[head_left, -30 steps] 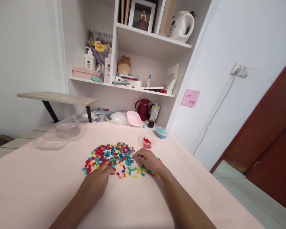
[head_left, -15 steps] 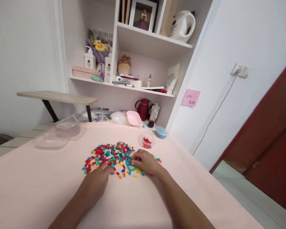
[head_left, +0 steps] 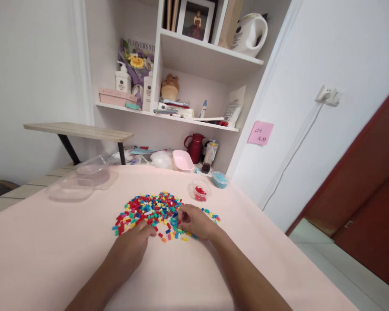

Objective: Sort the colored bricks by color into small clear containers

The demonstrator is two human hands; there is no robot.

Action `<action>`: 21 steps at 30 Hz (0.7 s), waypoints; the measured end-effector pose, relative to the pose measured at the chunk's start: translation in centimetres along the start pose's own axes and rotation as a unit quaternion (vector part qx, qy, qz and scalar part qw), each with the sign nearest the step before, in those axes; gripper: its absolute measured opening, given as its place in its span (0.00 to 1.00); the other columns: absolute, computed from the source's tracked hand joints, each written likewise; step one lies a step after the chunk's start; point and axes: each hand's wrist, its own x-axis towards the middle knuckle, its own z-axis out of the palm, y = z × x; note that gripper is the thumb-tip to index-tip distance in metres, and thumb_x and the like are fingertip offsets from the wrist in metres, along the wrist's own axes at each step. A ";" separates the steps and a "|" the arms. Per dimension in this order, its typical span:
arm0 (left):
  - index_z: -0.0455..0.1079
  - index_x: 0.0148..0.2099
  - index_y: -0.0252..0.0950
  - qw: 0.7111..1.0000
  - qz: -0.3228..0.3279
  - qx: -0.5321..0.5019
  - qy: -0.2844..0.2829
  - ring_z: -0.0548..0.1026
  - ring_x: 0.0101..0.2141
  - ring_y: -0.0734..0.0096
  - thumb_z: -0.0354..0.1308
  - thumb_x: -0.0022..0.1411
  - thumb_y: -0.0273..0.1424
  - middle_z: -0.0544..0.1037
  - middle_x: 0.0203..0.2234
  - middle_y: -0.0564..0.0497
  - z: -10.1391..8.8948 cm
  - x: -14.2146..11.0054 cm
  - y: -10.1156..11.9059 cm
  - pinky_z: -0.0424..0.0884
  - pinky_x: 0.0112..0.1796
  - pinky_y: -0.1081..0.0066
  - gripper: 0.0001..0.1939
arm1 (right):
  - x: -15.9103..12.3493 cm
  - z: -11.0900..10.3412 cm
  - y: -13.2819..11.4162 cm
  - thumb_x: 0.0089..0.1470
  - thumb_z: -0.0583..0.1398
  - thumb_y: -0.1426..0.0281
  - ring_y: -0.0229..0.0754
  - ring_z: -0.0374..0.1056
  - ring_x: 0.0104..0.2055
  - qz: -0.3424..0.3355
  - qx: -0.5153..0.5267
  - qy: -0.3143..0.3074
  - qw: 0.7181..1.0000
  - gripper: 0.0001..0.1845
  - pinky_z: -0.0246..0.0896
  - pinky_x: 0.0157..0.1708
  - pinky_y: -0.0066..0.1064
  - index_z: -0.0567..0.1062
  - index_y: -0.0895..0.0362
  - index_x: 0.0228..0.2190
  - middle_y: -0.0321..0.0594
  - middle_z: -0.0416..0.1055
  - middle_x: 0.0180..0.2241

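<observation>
A loose heap of small plastic toy bricks (head_left: pixel 149 209) in red, blue, green, yellow and white is spread on the pink tabletop (head_left: pixel 168 276). My left hand (head_left: pixel 134 242) rests at the heap's near left edge, fingers loosely apart, with nothing visible in it. At the right side of the heap, my right hand (head_left: pixel 196 221) has thumb and forefinger pinched together, with a speck of red, seemingly a red brick (head_left: pixel 179 222), at the tips. Its palm hides some bricks. Behind it stands a small clear tub (head_left: pixel 201 192) with red bricks in it.
A clear box (head_left: pixel 219 179) with light blue pieces stands at the table's back right. Clear plastic containers (head_left: pixel 81 183) lie at the back left. Along the back are a pink tray (head_left: pixel 183 160), a red jug (head_left: pixel 195 147) and a bottle (head_left: pixel 208 159), under a white shelf (head_left: pixel 197 122).
My right hand has lifted slightly and its fingers have curled into a tighter pinch, uncovering bricks behind it. My left hand has stayed in place.
</observation>
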 end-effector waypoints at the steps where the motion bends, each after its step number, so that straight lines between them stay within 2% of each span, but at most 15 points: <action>1: 0.72 0.44 0.43 1.000 0.001 -0.002 0.001 0.76 0.43 0.67 0.39 0.63 0.23 0.76 0.44 0.50 0.0 0.0 0.0 0.69 0.42 0.68 0.21 | 0.0 0.0 0.1 0.42 0.65 0.75 0.35 0.62 0.30 0.003 0.005 0.001 1.000 0.08 0.56 0.30 0.25 0.70 0.56 0.26 0.31 0.68 0.28; 3: 0.72 0.44 0.43 1.000 0.002 -0.006 0.003 0.76 0.43 0.68 0.39 0.63 0.23 0.76 0.44 0.50 0.0 0.0 0.0 0.69 0.42 0.68 0.20 | 0.0 0.0 0.4 0.43 0.65 0.73 0.35 0.62 0.29 0.014 0.036 -0.004 0.999 0.08 0.56 0.29 0.25 0.70 0.56 0.25 0.31 0.68 0.27; 6: 0.72 0.45 0.43 1.000 0.001 -0.006 0.003 0.75 0.43 0.67 0.39 0.63 0.24 0.76 0.44 0.49 -0.1 0.0 0.1 0.69 0.42 0.68 0.20 | -0.2 -0.2 1.2 0.44 0.65 0.70 0.35 0.64 0.28 0.035 0.147 -0.022 0.988 0.08 0.59 0.28 0.25 0.69 0.56 0.26 0.31 0.69 0.26; 9: 0.72 0.45 0.44 1.000 -0.011 -0.009 -0.004 0.76 0.42 0.68 0.39 0.63 0.24 0.76 0.44 0.50 -0.3 0.0 0.3 0.69 0.41 0.68 0.21 | -0.2 -0.9 2.0 0.44 0.66 0.68 0.35 0.64 0.26 0.042 0.240 0.004 0.970 0.11 0.59 0.25 0.25 0.68 0.56 0.27 0.31 0.69 0.24; 12: 0.72 0.44 0.44 1.000 -0.022 -0.010 -0.005 0.77 0.40 0.69 0.39 0.63 0.23 0.76 0.43 0.51 -0.4 0.0 0.4 0.69 0.40 0.70 0.21 | 0.2 -2.1 2.6 0.45 0.65 0.64 0.33 0.60 0.22 0.053 0.262 0.102 0.958 0.13 0.57 0.21 0.24 0.66 0.56 0.27 0.29 0.64 0.21; 17: 0.72 0.43 0.45 1.000 -0.016 -0.015 0.008 0.76 0.39 0.70 0.40 0.63 0.24 0.76 0.42 0.51 -0.3 0.0 0.4 0.69 0.40 0.71 0.20 | 1.2 -3.9 4.3 0.49 0.62 0.59 0.35 0.60 0.18 0.074 0.217 0.352 0.907 0.14 0.56 0.20 0.27 0.65 0.54 0.30 0.26 0.62 0.17; 19: 0.72 0.43 0.44 1.000 -0.020 -0.009 0.002 0.76 0.39 0.69 0.40 0.62 0.23 0.76 0.42 0.51 -0.3 0.0 0.4 0.69 0.40 0.70 0.20 | 1.4 -4.3 5.3 0.50 0.62 0.58 0.37 0.63 0.20 0.084 0.183 0.400 0.894 0.14 0.59 0.23 0.28 0.67 0.54 0.32 0.28 0.65 0.19; 21: 0.72 0.43 0.44 1.000 -0.025 -0.003 -0.009 0.77 0.39 0.69 0.39 0.62 0.23 0.76 0.42 0.51 -0.2 0.0 0.3 0.69 0.40 0.70 0.21 | 1.5 -4.5 6.2 0.50 0.61 0.57 0.39 0.68 0.23 0.097 0.171 0.407 0.892 0.17 0.62 0.26 0.31 0.69 0.55 0.37 0.32 0.70 0.25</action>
